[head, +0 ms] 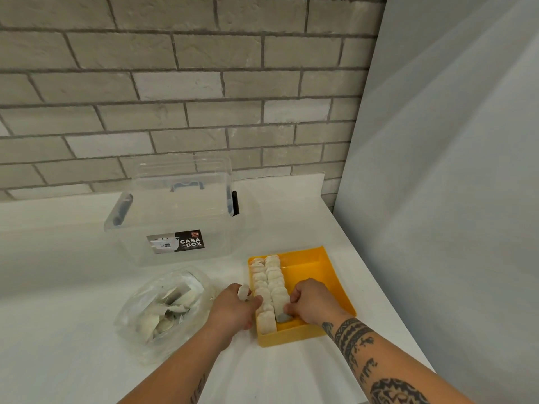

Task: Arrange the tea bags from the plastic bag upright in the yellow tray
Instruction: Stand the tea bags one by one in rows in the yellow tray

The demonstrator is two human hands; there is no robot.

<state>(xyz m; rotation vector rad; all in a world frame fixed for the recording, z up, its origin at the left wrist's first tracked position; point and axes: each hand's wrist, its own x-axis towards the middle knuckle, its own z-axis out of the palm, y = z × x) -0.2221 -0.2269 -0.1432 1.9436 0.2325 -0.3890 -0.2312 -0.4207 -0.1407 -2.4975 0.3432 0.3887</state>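
Our right grip [309,306] pinches a pale paper tea bag [282,316] upright just left of itself, in the yellow plastic tray [318,269]; our left grip [234,306], holding another, lies nearer the clear plastic bag [163,310].

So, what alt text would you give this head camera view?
A person's left hand holds a spare tea bag while the right hand pinches the end tea bag of two upright rows in a yellow tray. A plastic bag of more tea bags and a clear Casa Box sit to its left.
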